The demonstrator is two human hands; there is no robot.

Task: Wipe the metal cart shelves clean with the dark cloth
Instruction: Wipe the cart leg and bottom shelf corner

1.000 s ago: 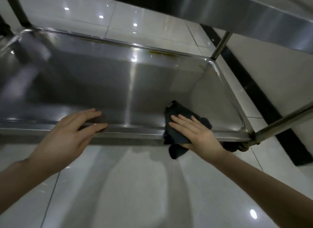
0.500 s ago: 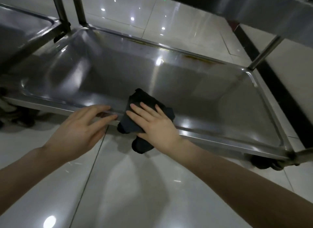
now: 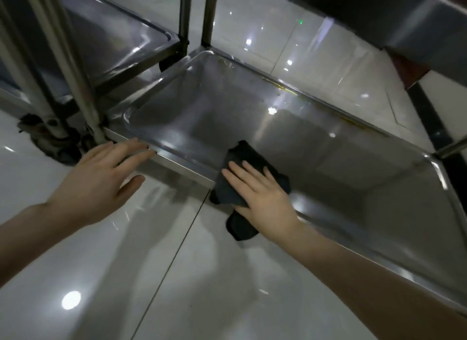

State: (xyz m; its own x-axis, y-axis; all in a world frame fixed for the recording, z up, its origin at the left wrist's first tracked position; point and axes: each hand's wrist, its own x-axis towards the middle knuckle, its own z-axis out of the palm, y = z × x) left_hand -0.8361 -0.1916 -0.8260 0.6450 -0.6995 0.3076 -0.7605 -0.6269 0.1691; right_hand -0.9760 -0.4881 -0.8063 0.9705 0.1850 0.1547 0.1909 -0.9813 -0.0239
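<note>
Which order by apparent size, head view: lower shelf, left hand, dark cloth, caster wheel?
1. lower shelf, largest by far.
2-3. left hand and dark cloth: look alike; the cloth is partly hidden under the right hand, so unranked.
4. caster wheel, smallest, partly behind the post.

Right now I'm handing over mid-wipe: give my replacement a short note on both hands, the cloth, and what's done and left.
Left hand: open, fingers resting on the front rim of the bottom shelf, near the corner post.
Right hand: flat, pressing the dark cloth, which drapes over that rim.
Done: cannot tell how much is wiped.
To do: yellowish marks along the far rim; shelf floor; upper shelf overhead.
</note>
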